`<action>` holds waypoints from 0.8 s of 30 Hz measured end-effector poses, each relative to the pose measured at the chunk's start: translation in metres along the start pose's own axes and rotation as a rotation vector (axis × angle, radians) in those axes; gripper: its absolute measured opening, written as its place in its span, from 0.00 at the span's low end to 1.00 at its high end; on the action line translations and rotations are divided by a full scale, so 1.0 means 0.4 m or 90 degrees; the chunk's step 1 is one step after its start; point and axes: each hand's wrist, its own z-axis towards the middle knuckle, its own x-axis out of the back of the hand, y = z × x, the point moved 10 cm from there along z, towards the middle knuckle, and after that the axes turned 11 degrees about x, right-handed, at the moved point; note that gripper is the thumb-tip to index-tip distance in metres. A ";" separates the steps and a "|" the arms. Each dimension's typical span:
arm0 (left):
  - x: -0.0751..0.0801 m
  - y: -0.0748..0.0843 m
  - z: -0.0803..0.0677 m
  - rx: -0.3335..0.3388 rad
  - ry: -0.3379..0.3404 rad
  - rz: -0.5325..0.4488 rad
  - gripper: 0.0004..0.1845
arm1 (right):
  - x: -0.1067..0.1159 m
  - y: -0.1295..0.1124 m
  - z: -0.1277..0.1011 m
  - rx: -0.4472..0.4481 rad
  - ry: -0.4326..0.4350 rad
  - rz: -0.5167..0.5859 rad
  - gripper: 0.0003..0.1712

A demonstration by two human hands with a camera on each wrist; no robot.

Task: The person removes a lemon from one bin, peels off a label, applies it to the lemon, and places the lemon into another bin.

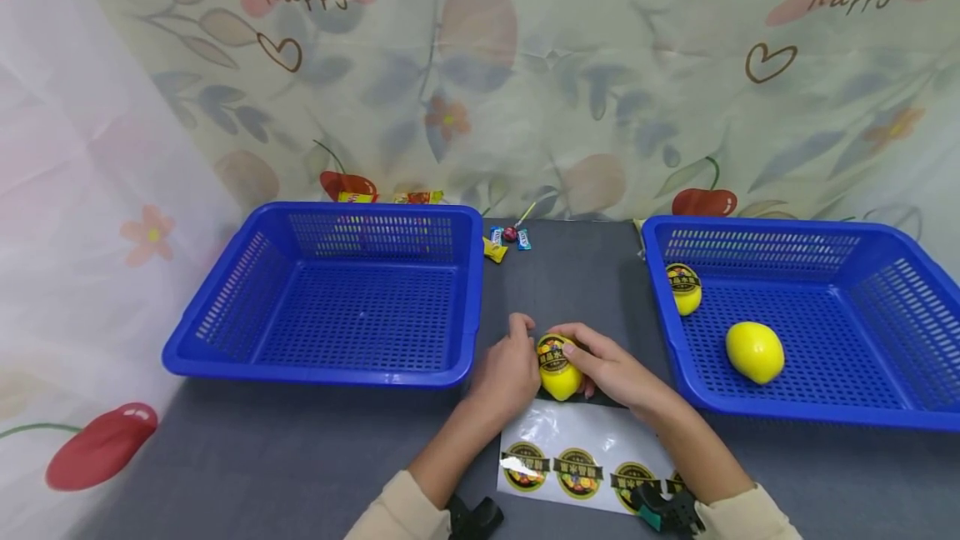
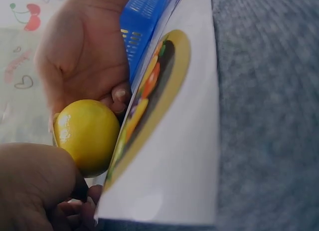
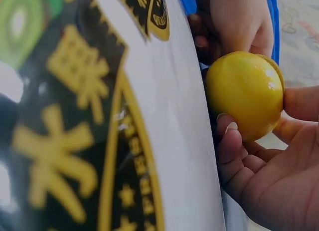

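A yellow lemon [image 1: 559, 377] with a round black-and-gold sticker [image 1: 553, 354] on top sits on the grey table between both hands. My left hand [image 1: 517, 365] grips its left side and my right hand [image 1: 600, 363] curls round its right side, thumb by the sticker. In the left wrist view the lemon [image 2: 87, 133] shows between my left hand [image 2: 35, 186] and the right hand [image 2: 84, 51]. The right wrist view has the lemon [image 3: 244, 94] cupped by my right hand's fingers [image 3: 229, 141]. A glossy sticker sheet [image 1: 581, 461] lies just in front of the hands.
An empty blue basket [image 1: 322, 373] stands at the left. The blue basket [image 1: 787, 415] at the right holds a stickered lemon [image 1: 684, 288] and a plain lemon [image 1: 753, 351]. Small wrapped candies [image 1: 506, 240] lie at the back by a floral curtain.
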 end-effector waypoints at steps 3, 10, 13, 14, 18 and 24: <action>0.005 0.003 -0.002 -0.014 0.021 0.014 0.12 | 0.000 0.000 0.000 -0.002 0.007 -0.001 0.22; 0.004 -0.008 0.002 -0.015 -0.005 -0.038 0.13 | -0.012 -0.032 0.004 0.099 -0.005 -0.100 0.28; 0.008 -0.008 0.003 -0.033 -0.004 -0.057 0.14 | -0.016 -0.047 0.001 0.139 0.003 -0.185 0.38; 0.010 -0.008 0.003 -0.039 -0.001 -0.062 0.14 | -0.015 -0.048 0.000 0.138 0.009 -0.210 0.40; 0.013 -0.009 0.003 -0.047 0.001 -0.074 0.13 | -0.015 -0.072 -0.011 0.115 0.018 -0.244 0.40; 0.015 -0.013 0.002 -0.036 -0.016 -0.111 0.13 | 0.010 -0.235 -0.079 0.175 -0.004 -0.100 0.42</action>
